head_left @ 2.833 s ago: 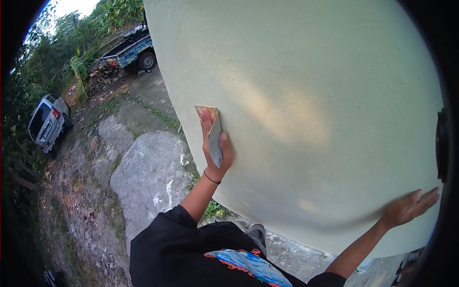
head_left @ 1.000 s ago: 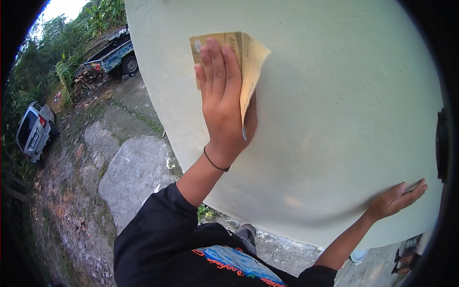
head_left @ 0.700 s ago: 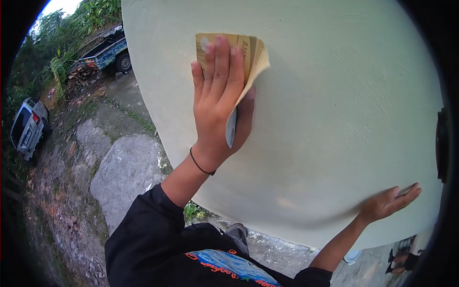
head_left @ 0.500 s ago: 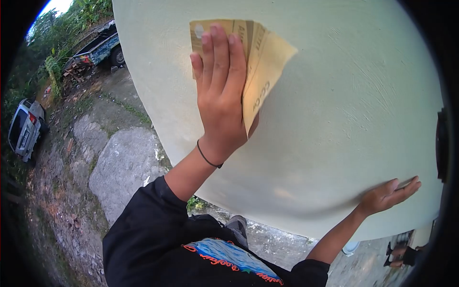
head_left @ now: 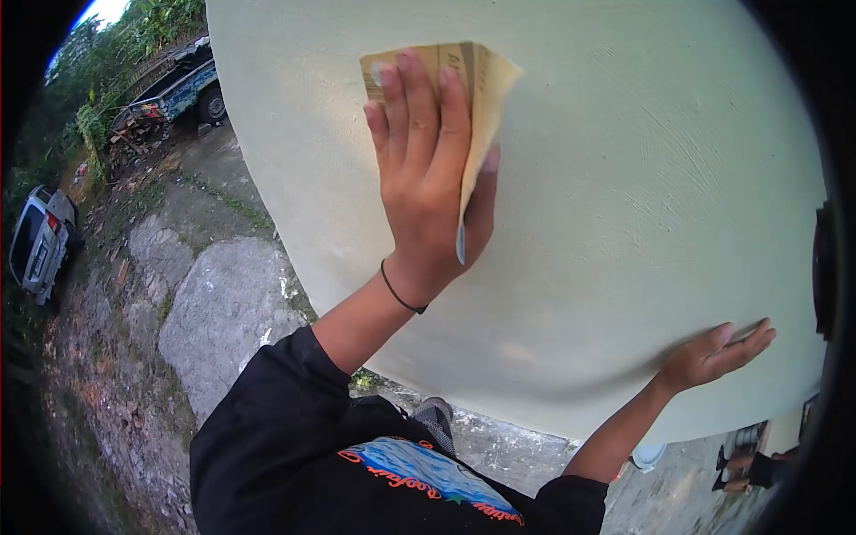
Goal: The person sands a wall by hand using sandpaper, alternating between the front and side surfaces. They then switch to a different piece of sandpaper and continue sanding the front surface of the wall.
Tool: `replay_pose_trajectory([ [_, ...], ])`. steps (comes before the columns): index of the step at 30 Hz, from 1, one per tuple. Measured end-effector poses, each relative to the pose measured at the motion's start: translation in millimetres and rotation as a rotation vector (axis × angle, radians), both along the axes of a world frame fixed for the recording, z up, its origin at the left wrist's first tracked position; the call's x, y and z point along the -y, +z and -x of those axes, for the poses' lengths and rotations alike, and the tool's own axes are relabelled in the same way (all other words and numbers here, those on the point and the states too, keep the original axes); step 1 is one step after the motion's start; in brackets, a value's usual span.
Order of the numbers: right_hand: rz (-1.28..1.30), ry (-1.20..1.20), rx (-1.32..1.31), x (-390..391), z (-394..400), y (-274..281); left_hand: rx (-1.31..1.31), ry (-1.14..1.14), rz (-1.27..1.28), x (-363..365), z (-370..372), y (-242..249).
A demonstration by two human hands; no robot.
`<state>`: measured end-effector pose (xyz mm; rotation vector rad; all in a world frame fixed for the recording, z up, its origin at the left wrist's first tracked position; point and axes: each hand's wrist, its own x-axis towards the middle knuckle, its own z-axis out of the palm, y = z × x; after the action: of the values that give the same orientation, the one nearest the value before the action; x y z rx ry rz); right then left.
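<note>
My left hand lies with its back to me over a folded sheet of sandpaper, pressing it against a pale green wall. The fingers are stretched over the sheet, and the thumb sits behind its loose right flap. Printed letters show on the tan backing; part of the sheet is hidden under the fingers. Lower right, my right hand rests at the wall with its fingers extended, holding nothing. Raised scratches and rough streaks mark the wall between and above the hands.
Left of the wall, rough ground holds a concrete slab, a silver car and a pickup truck. At lower right are a white bucket and another person's legs. A dark fixture edges the wall at right.
My left hand and the sandpaper have shifted slightly right and down in view, and the sheet's loose flap now looks narrower. My right hand appears a little further left and up.
</note>
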<state>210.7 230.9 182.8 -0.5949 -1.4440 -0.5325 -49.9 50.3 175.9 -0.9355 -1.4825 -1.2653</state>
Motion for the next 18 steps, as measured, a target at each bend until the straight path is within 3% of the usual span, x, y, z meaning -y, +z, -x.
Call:
replay_pose_trajectory([
  [3, 0.007, -0.027, -0.008, 1, 0, -1, -0.110, -0.151, 0.309, -19, -63, -89],
  [4, 0.015, -0.039, -0.001, 1, -1, -1, -0.289, -0.026, 0.349, -17, -60, -88],
  [5, 0.008, -0.048, -0.006, 1, 0, -1, -0.295, -0.033, 0.341, -15, -55, -87],
  [7, 0.019, -0.021, 0.010, 1, -1, -1, -0.124, -0.127, 0.338, -4, -41, -70],
  [9, 0.025, -0.036, 0.018, 0, -2, -2, 0.061, -0.058, 0.032, 3, -9, -19],
  [11, 0.040, -0.051, 0.009, 1, -2, -3, 0.752, -0.753, -0.284, 13, 6, -3],
  [12, 0.026, -0.046, 0.020, 2, -1, -2, 0.753, -0.756, -0.274, 8, 2, -7],
  [14, 0.015, -0.042, 0.015, 0, -1, -3, 0.362, -0.185, -0.087, -8, -12, -25],
  [15, 0.011, -0.041, 0.012, -1, -1, -3, 0.072, -0.050, 0.069, -7, -28, -36],
  [18, 0.027, -0.001, 0.008, 2, -1, -4, -0.054, -0.185, 0.392, -15, -78, -115],
])
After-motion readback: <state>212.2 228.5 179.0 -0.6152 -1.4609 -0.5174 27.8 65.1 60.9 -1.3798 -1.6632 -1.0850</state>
